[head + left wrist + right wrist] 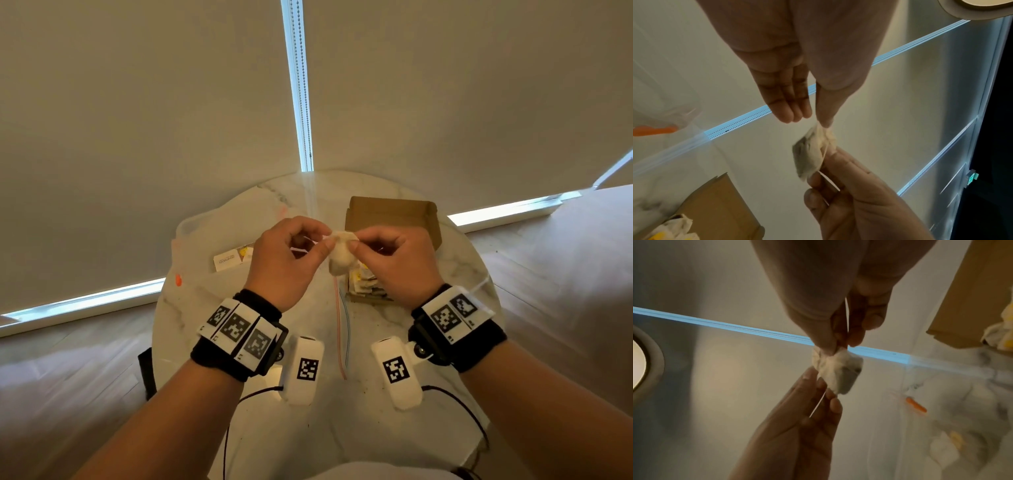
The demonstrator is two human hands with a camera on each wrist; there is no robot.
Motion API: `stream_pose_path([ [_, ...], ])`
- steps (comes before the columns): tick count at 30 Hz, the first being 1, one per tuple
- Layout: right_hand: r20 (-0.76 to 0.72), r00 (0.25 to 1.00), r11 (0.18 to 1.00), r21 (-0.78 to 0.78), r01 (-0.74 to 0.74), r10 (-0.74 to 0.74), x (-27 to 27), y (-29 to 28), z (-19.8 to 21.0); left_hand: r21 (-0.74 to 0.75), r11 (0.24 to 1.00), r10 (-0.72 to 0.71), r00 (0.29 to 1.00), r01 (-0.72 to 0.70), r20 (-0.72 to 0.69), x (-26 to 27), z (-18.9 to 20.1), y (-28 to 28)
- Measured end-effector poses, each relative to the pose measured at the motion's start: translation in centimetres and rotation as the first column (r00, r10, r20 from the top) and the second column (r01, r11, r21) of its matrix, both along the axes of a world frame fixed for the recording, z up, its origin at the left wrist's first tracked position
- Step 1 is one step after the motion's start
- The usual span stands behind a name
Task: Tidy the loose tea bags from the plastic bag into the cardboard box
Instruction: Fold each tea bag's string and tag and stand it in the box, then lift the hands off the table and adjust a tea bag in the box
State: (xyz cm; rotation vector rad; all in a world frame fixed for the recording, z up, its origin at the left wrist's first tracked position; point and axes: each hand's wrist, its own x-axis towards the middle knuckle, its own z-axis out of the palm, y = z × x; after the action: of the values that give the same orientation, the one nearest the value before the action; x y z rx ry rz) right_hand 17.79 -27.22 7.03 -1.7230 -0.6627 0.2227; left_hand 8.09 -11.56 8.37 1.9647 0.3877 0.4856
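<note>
Both hands hold one crumpled pale tea bag (340,255) in the air above the round table. My left hand (323,240) pinches its upper left edge between thumb and forefinger, and my right hand (354,241) pinches the edge opposite. In the left wrist view the tea bag (809,155) hangs stretched between the two pinches. Right behind the hands stands the open brown cardboard box (394,212) with several tea bags (364,286) inside. The clear plastic bag (205,240) with an orange slider (178,279) lies to the left, a packet (233,260) inside it.
The marble table (212,308) is small and round, and wooden floor shows on both sides of it. Closed blinds with a bead chain (303,102) hang just behind it. Thin red and blue lines (342,329) run across the table in front of the box.
</note>
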Motion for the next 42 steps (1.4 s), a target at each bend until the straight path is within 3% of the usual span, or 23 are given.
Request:
stream_pose_path([
  [5,0.040,0.999,0.998,-0.054,-0.007,0.010,0.7,-0.1,-0.3,-0.143,0.990,-0.017,0.995,0.002,-0.103,0.6,-0.9,-0.4],
  [9,-0.001,0.964,0.949,-0.171,0.264,-0.268,5.7,-2.8,-1.2,-0.175,0.984,0.017,0.990,-0.043,-0.143,-0.1,-2.2,1.0],
  [12,0.118,0.931,0.857,-0.366,0.363,-0.345,9.6,-5.6,-2.8,-0.200,0.979,0.006,0.985,-0.041,-0.172,-0.8,-3.3,1.4],
  [18,0.245,0.938,0.632,-0.693,0.346,-0.244,13.5,-7.6,-8.9,-0.207,0.978,-0.023,0.971,-0.028,-0.238,-1.8,-4.9,1.3],
  [23,0.251,0.958,0.389,-0.876,0.285,-0.135,13.9,-5.8,-11.2,-0.185,0.981,0.006,0.955,-0.064,-0.298,-2.7,-5.8,2.0],
  [25,0.202,0.977,0.346,-0.914,0.213,-0.068,13.8,-4.5,-11.6,-0.190,0.978,0.022,0.951,-0.084,-0.308,-3.0,-6.0,2.2],
  [31,0.014,1.000,0.422,-0.907,0.002,0.023,14.1,-3.5,-11.2,-0.190,0.975,0.051,0.944,-0.118,-0.327,-3.9,-6.2,3.0],
  [36,0.022,0.997,0.562,-0.825,0.062,-0.077,15.3,-5.0,-10.1,-0.172,0.964,0.129,0.920,-0.204,-0.369,-4.8,-6.6,4.3],
  [40,0.163,0.971,0.697,-0.677,0.238,-0.174,14.5,-5.7,-7.6,-0.079,0.926,0.280,0.810,-0.370,-0.515,-7.2,-7.7,6.6],
  [42,0.119,0.984,0.758,-0.627,0.180,-0.135,11.6,-5.3,-7.3,0.050,0.926,0.316,0.697,-0.374,-0.644,-8.9,-9.1,8.1],
])
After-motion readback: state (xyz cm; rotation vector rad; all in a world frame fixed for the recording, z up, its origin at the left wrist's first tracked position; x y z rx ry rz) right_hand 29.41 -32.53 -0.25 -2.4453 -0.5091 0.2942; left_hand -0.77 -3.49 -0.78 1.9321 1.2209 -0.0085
